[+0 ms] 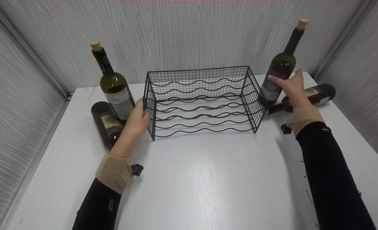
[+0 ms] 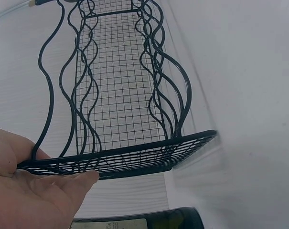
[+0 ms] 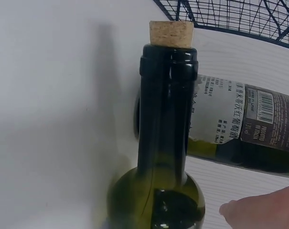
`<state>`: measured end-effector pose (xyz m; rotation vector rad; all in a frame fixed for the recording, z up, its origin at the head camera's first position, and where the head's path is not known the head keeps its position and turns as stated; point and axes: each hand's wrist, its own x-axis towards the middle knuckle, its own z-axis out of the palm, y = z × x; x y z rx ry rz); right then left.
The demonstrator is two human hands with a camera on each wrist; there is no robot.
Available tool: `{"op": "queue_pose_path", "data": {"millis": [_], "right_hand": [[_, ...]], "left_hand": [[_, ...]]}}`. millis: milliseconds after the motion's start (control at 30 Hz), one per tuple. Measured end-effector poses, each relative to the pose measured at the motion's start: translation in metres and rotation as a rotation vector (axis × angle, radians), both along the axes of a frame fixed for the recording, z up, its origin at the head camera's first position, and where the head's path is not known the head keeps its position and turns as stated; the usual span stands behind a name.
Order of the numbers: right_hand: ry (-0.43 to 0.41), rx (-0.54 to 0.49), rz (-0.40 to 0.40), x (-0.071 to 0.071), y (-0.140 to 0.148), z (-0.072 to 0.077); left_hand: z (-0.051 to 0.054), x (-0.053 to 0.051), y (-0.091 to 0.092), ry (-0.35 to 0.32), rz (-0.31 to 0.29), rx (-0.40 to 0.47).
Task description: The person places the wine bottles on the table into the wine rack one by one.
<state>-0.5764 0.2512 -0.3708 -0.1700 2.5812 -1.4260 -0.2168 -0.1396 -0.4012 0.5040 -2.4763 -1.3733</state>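
A black wire rack (image 1: 205, 116) with wavy bars stands mid-table. Its left mesh end (image 2: 134, 160) is gripped at the edge by my left hand (image 1: 137, 119) (image 2: 34, 186), thumb and fingers on opposite sides. Beside that hand an upright corked bottle (image 1: 117, 92) stands next to a lying one (image 1: 104, 123). My right hand (image 1: 292, 88) (image 3: 266, 212) is spread near another upright bottle (image 1: 281, 65) (image 3: 220, 112) by the rack's right end; a gap shows between fingertip and bottle in the right wrist view. Below that hand lies a fourth bottle (image 1: 318, 94) (image 3: 164, 105).
The white table (image 1: 201, 179) is bounded by a grey wood-grain panel (image 1: 192, 35) behind and similar panels at both sides. Part of a bottle (image 2: 175, 219) shows at the bottom of the left wrist view.
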Motion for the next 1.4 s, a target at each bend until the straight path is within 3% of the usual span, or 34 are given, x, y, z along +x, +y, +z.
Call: {"op": "queue_pose_path", "data": {"millis": [200,567,867,1400], "right_hand": [[-0.038,-0.054,-0.005,0.001,-0.004,-0.005],[-0.015,-0.115,0.035,-0.001,-0.01,-0.012],[-0.091,-0.142,0.025,-0.003,-0.013,-0.016],[-0.06,-0.19,-0.03,-0.004,-0.015,-0.029]], "left_hand": [[-0.002,0.0,0.001,0.011,0.003,-0.017],[-0.002,0.0,0.001,0.02,-0.001,-0.014],[0.0,0.0,0.0,-0.013,0.013,-0.015],[-0.002,-0.001,0.0,0.003,0.017,-0.008]]}}
